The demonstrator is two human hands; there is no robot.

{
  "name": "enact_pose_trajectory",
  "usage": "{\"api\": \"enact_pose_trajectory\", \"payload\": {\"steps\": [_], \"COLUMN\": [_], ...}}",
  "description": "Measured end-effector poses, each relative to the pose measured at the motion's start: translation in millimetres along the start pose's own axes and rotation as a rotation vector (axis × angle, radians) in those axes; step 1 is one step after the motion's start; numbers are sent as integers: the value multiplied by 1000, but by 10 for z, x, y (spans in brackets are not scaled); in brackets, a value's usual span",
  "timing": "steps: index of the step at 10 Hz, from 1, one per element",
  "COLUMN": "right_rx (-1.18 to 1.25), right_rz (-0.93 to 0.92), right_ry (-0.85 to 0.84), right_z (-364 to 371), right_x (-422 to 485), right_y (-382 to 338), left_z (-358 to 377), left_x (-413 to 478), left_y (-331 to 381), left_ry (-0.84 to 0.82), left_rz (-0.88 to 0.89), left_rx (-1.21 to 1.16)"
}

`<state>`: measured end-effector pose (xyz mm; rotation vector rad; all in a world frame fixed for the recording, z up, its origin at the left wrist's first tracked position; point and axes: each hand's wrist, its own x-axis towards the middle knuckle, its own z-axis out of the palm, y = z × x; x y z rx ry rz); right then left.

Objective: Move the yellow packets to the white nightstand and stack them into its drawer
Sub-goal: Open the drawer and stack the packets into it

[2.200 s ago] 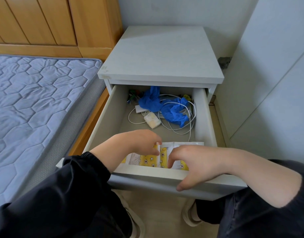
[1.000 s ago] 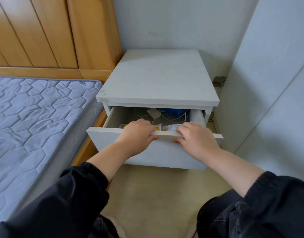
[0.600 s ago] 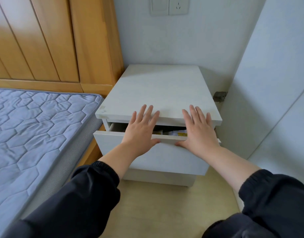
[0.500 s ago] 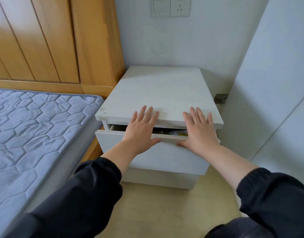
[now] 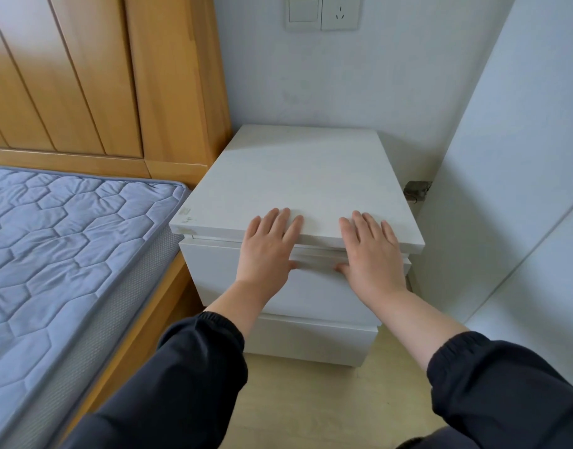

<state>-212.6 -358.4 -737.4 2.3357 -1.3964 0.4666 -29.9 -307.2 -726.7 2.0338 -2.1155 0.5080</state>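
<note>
Drawer [image 5: 314, 291] shut, contents hidden, left grip [image 5: 267, 251], right grip [image 5: 372, 254] spread flat against it

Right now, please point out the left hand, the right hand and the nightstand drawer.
left hand [image 5: 267, 251], head view, back of the hand.
right hand [image 5: 372, 257], head view, back of the hand.
nightstand drawer [image 5: 314, 294], head view, bare front panel.
</note>
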Motion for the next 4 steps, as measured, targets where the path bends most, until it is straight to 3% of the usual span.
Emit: {"api": "enact_pose_trajectory", "payload": {"steps": [1,2,3,4], "right_rx": [-5,245,971,1517], "right_rz": [-17,-6,192,66], "right_ry": [-111,-204,-78,236], "right_z": [-97,-433,-1126,-2091], "right_x": [-8,27,62,40], "right_y": [-37,-3,80,389], "left_z": [-29,-77,-135,-242], "left_x": [-6,5,1,-32], "left_y": [3,33,41,41], "left_ry": [-14,-28,-64,-68], "left_rz": [-6,-23,-39,-80], "left_rx": [12,-13,-72,-98]}}
